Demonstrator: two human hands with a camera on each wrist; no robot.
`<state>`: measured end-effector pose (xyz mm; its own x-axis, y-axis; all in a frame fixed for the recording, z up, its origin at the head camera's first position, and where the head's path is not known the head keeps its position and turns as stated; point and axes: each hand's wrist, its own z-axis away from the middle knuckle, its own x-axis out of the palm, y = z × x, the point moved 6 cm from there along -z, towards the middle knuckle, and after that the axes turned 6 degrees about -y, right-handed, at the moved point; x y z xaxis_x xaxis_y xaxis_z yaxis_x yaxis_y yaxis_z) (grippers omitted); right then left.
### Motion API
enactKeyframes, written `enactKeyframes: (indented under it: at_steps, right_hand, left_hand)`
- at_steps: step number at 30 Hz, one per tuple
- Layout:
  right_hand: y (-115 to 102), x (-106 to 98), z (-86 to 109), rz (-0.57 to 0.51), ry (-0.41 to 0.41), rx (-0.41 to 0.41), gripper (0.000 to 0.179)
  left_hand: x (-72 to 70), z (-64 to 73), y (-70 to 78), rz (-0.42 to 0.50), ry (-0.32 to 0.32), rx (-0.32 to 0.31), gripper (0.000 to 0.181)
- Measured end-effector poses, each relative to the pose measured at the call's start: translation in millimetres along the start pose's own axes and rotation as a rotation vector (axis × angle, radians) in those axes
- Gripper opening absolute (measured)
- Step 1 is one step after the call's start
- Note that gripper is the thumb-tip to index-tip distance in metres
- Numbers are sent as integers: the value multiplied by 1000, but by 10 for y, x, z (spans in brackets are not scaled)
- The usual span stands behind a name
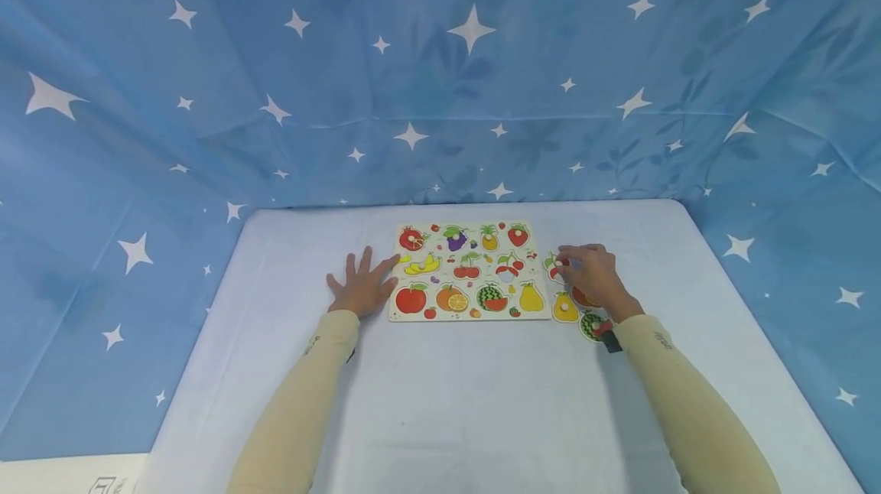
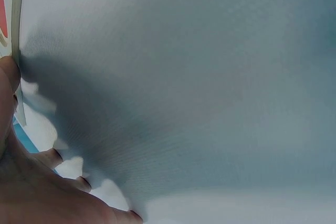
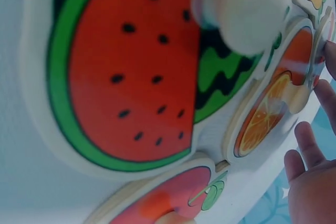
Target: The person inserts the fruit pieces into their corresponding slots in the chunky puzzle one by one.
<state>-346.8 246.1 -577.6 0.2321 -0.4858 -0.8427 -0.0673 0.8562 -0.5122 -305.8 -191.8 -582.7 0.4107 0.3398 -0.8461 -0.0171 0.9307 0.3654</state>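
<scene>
A wooden fruit puzzle board (image 1: 441,258) lies flat near the table's far side. My left hand (image 1: 361,284) rests at its left edge with the fingers spread; in the left wrist view a fingertip touches the board's rim (image 2: 17,14). Beyond the board's right edge, my right hand (image 1: 593,274) pinches a red-and-green fruit piece (image 1: 554,271), partly covered by the fingers. Close by lie a pear piece (image 1: 565,309), an orange piece (image 3: 268,111) and a watermelon piece (image 3: 126,72) with a pale knob. A red piece with a green leaf (image 3: 163,195) sits beside the watermelon.
A white cloth covers the table (image 1: 454,402). Blue curtain (image 1: 440,81) with white stars hangs behind and at both sides. A dark wrist camera (image 1: 610,340) sits under my right wrist, over the watermelon piece's edge.
</scene>
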Motion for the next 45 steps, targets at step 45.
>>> enactKeyframes:
  at_steps: [45]
  right_hand:
    - [-129, -88, 13, -70, 146, -112, 23]
  left_hand:
    - [-3, -20, -22, 23, 8, -2, 62]
